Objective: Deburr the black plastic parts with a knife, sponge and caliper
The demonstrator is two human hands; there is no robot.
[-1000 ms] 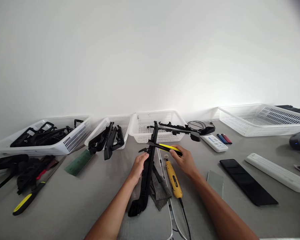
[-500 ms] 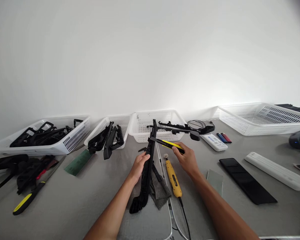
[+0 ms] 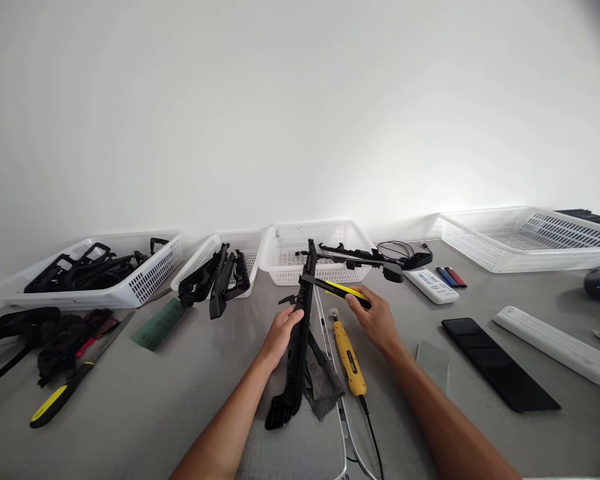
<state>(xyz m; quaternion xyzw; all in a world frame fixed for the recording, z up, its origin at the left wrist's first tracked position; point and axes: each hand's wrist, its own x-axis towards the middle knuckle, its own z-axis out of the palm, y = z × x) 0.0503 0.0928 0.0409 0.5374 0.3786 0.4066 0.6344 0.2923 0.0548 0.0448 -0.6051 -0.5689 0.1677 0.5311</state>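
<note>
Nearest the front edge of the tabletop, around its middle, we have one black plastic bar, its broad end toward us; whether it rests on the surface, we cannot tell. Our left hand is clamped around its side, thumb on top. Our right hand is wrapped around one yellow-and-black cutter, whose tip meets the bar close to its far end. The two hands are apart, one on either side of the bar.

Just right of the bar lie one grey cloth and one yellow power tool, its single cord running toward the front edge. Toward the left edge we see one file; toward the right edge, one clear sheet, one flat black slab and one long white case. Farther back, we count one green sheet on the left, and on the right one blue lighter and one red lighter. Along the back edge stand four white baskets; the second from the left holds three black pieces.
</note>
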